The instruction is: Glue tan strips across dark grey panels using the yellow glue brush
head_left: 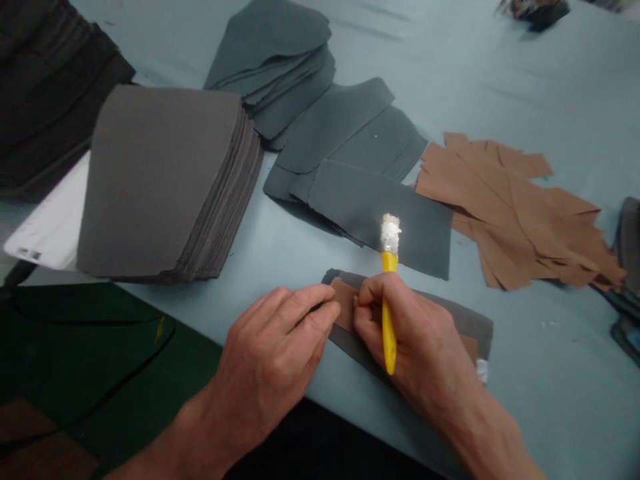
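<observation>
A dark fabric piece (450, 309) lies near the table's front edge with a brown strip (343, 301) on top of it. My left hand (285, 333) is closed, its fingertips pressed together at the strip's left end; whether they pinch it is hidden. Just beside it, my right hand (415, 333) holds a yellow-handled brush (389, 313), its white-coated bristles pointing away from me. The right fingertips also touch the strip. Under the right wrist, the strip's other end and a small white patch (482, 371) show on the dark piece.
A thick stack of dark panels (160, 180) stands at the left on a white sheet (55, 213). Behind are fanned grey-blue pieces (345, 133). Brown strips (515, 207) are heaped at the right. Dark cloth (45, 93) fills the far left corner.
</observation>
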Available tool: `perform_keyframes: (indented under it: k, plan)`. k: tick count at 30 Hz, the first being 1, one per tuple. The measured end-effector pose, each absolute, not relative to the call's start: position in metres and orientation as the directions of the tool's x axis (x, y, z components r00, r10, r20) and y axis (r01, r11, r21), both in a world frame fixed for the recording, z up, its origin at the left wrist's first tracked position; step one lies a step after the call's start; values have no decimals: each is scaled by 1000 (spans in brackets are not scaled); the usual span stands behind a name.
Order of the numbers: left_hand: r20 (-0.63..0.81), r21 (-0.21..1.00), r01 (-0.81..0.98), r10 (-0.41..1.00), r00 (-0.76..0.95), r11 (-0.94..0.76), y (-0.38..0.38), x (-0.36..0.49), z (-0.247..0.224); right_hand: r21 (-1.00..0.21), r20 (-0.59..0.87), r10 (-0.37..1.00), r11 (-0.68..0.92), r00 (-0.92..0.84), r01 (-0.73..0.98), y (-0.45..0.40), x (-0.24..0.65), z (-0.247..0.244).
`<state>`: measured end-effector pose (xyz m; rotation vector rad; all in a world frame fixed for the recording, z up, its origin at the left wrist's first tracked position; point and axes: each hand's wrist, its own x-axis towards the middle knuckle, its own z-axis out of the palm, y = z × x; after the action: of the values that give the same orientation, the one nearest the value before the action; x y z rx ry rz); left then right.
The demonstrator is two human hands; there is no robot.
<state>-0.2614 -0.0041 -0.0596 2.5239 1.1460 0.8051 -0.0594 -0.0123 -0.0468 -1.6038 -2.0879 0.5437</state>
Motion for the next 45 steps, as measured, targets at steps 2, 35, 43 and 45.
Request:
perform_keyframes:
  k: [2, 35, 43, 45]
  plan:
    - [374, 406, 611, 734, 566, -679, -1, -261, -60, -571, 107, 968, 246, -226, 783, -12, -60, -47]
    - [451, 295, 600, 662, 599, -744, 14, -264, -75, -702, -89, 989, 21, -117, 712, -51, 44, -22]
    - [396, 310, 626, 696, 599, -715, 13, -265, -73, -676, -9, 994, 74, -109, 733, -53, 50, -33]
    - [400, 303, 624, 690, 603, -720, 12, -264, -73, -638, 26, 994, 95, -102, 764, -55, 51, -37]
